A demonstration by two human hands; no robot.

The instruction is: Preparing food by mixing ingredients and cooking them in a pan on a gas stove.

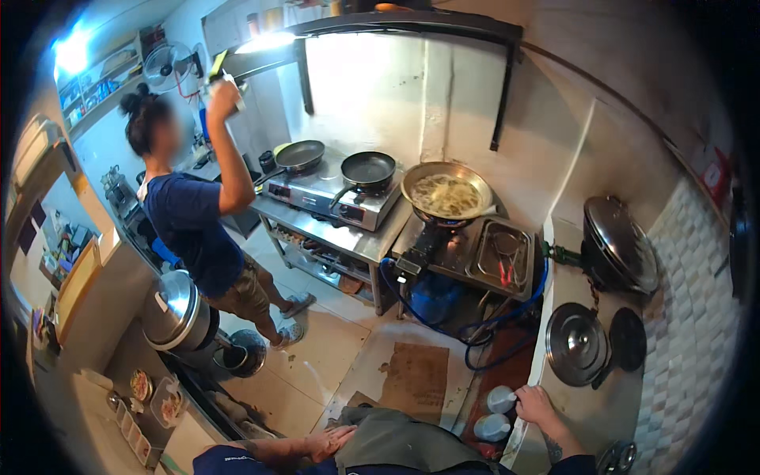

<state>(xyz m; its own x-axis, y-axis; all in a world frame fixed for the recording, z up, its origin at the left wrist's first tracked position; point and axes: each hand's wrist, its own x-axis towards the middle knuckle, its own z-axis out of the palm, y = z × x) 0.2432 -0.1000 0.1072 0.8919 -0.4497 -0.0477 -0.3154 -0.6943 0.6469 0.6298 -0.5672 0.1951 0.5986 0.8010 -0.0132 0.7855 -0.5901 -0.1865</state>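
My left hand (332,442) lies against the grey apron (395,436) at my waist, holding nothing that I can see. Off to the right, my right hand (532,405) rests on the edge of a ledge (558,392), its fingers slightly bent. Just beside those fingertips, below the ledge, is a white translucent container (502,399), with a similar container (491,427) nearer to me. In front, a wide metal wok (475,206) stands on a lit burner, with food in bubbling liquid.
A two-burner gas stove (332,196) carries two black frying pans. Near the wok, a metal tray (504,252) holds red-handled tongs. Lids (577,344) lie on the ledge. A person (196,219) stands left with one arm raised. Cardboard (415,380) and blue hoses (475,332) lie low ahead.
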